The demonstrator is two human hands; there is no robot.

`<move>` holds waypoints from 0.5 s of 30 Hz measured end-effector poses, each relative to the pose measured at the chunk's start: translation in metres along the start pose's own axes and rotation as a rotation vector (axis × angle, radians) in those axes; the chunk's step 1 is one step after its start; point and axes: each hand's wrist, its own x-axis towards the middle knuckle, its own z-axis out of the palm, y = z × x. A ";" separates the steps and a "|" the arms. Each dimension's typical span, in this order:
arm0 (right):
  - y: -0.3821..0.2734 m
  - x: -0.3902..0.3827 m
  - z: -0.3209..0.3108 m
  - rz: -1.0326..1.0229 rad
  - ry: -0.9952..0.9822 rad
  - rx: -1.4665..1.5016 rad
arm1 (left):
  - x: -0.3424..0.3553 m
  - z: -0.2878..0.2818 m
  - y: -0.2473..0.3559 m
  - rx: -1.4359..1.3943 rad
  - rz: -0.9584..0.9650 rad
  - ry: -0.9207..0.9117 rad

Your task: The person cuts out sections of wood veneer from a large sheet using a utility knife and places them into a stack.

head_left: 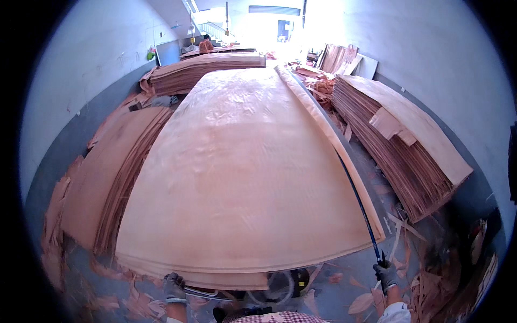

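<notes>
A large pale wood veneer sheet [231, 172] lies on top of a stack in front of me, with a narrow strip folded up or overlapping along its right side. My left hand [175, 286], in a grey glove, is at the near left edge of the stack with its fingers curled; what they hold, if anything, is hidden. Near the right front corner my right hand [386, 273], gloved too, is closed on a long thin dark rod [362, 200] that runs away from me along the sheet's right side. A small black pointed piece sticks up beside that hand.
Veneer stacks stand on the left [116, 167], at the back left [207, 72] and on the right [401, 142]. Torn veneer scraps [425, 290] litter the floor. A round hoop-like thing [277, 288] is under the near edge. A person [205, 45] is far back.
</notes>
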 end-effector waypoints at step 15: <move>0.003 0.038 -0.007 0.175 -0.415 0.147 | -0.032 0.085 -0.031 -0.078 -0.234 0.152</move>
